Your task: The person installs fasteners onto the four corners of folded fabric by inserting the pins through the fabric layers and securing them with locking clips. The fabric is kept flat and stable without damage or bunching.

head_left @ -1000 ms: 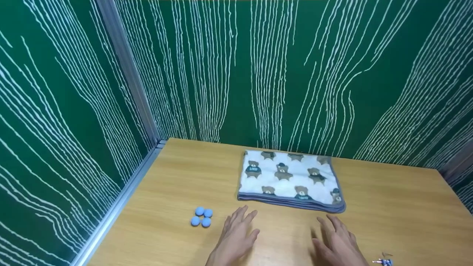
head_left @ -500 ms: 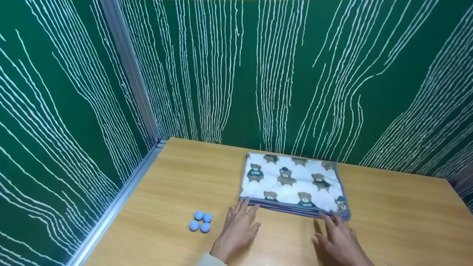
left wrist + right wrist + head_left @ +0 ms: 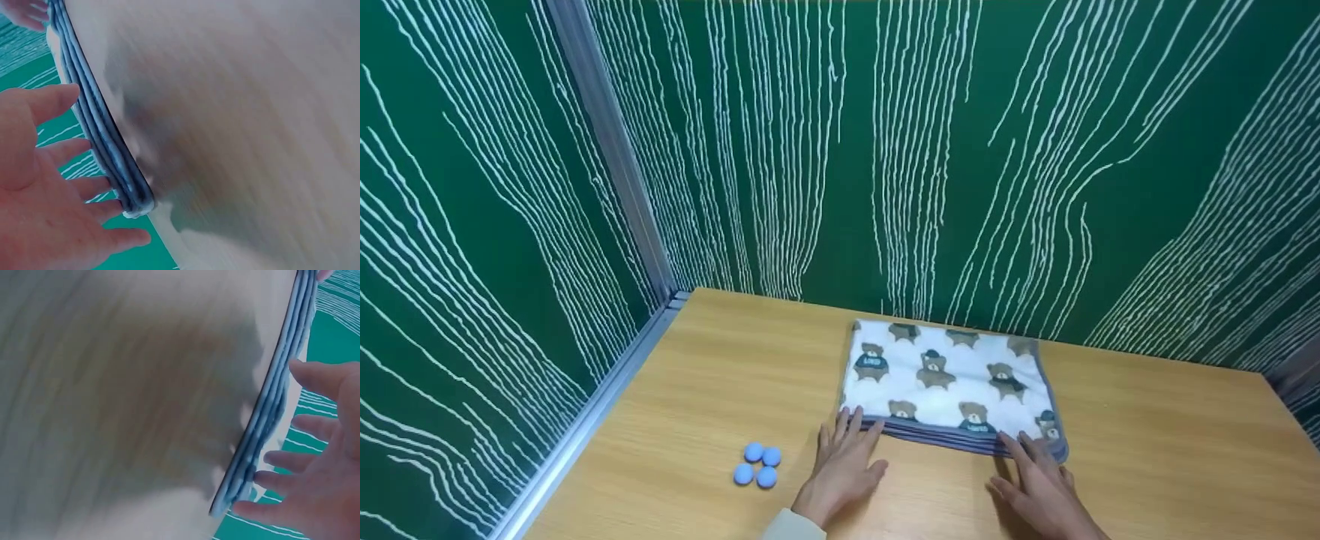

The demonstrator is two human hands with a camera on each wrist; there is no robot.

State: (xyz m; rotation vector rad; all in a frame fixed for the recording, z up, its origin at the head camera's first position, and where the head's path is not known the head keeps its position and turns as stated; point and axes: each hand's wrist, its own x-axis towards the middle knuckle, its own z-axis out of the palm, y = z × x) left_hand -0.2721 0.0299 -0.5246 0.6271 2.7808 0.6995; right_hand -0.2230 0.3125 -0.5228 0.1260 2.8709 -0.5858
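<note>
A folded white blanket (image 3: 945, 382) with brown bears and grey edging lies on the table (image 3: 735, 367). At its near edge, the left hand (image 3: 842, 471) and right hand (image 3: 1041, 484) have fingers apart; contact is hard to make out.

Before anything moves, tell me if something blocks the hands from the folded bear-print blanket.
Nothing visible does: the left hand and right hand are both at the near edge of the blanket. The four blue balls lie left of the left hand, out of the way.
</note>
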